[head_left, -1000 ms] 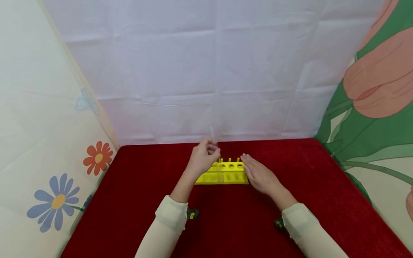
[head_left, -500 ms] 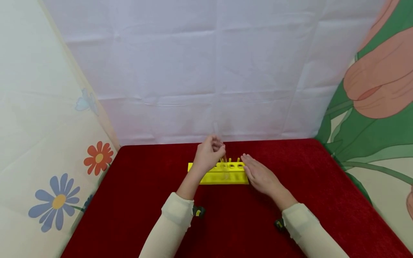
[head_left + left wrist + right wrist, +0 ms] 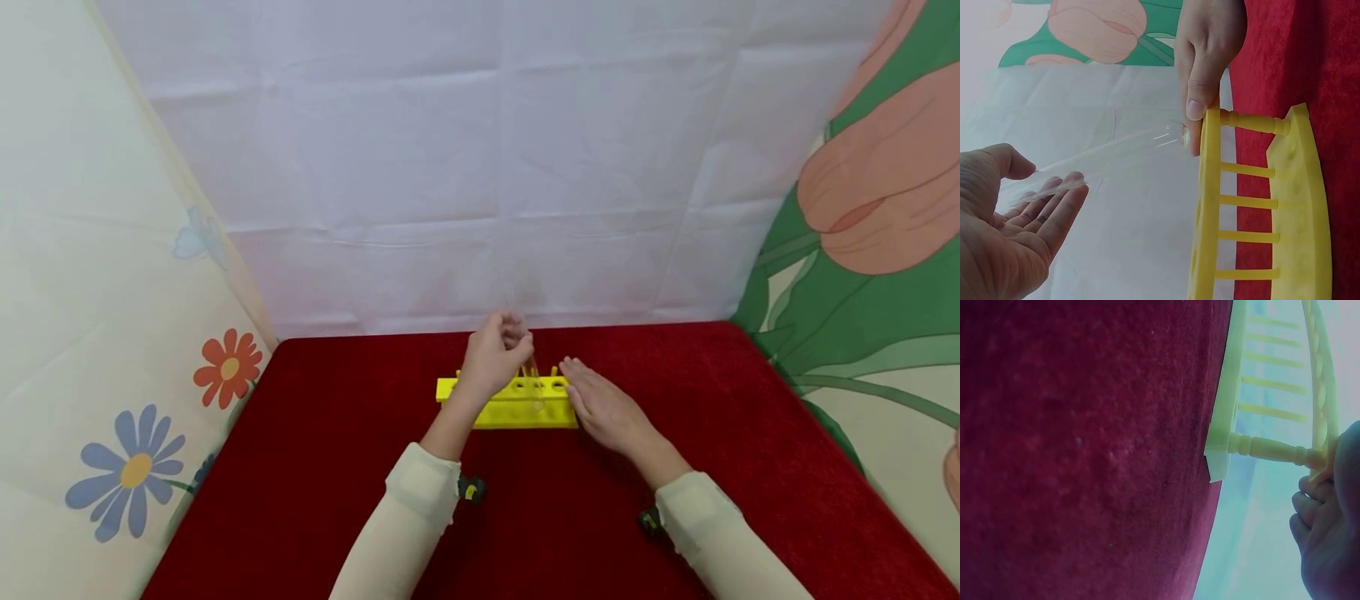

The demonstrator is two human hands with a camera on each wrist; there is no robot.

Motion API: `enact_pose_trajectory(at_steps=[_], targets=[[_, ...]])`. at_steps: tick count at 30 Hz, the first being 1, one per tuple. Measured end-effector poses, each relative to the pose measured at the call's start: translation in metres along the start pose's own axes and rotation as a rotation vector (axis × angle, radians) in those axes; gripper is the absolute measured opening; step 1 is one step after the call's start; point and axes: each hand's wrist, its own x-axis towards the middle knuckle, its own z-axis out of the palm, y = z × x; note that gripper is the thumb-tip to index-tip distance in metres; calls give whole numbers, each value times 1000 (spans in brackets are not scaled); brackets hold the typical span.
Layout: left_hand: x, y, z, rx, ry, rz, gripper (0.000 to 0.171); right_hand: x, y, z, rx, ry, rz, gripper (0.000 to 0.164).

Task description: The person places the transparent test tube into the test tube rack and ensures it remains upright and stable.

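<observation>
My left hand [image 3: 491, 358] pinches a clear test tube [image 3: 1125, 147] between thumb and fingers. The tube tilts, and its rounded closed end [image 3: 1179, 134] is close over the top plate of a yellow test tube rack [image 3: 517, 414]. In the head view that end overlaps the rack near its right-hand holes. My right hand [image 3: 607, 412] rests against the rack's right end with its fingers straight. In the left wrist view, the right thumb [image 3: 1195, 109] lies at the end of the top plate. Part of the rack's left side is hidden behind my left hand.
The rack stands on a red cloth-covered table [image 3: 555, 525], with a row of pegs [image 3: 1272, 412] between its plates. A creased white sheet [image 3: 420, 167] hangs behind. Flower-printed panels [image 3: 885, 275] flank both sides.
My left hand has moved to the right along the rack with the test tube, whose lower end has shifted from the middle toward the right-hand holes. The right hand and the rack stay put.
</observation>
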Motion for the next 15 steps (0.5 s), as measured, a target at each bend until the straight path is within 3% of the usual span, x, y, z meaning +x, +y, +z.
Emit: enact_pose_trajectory(at_steps=[15], targets=[[12, 2, 11, -23, 2, 43, 34, 1, 4, 1, 7, 8, -21, 49]])
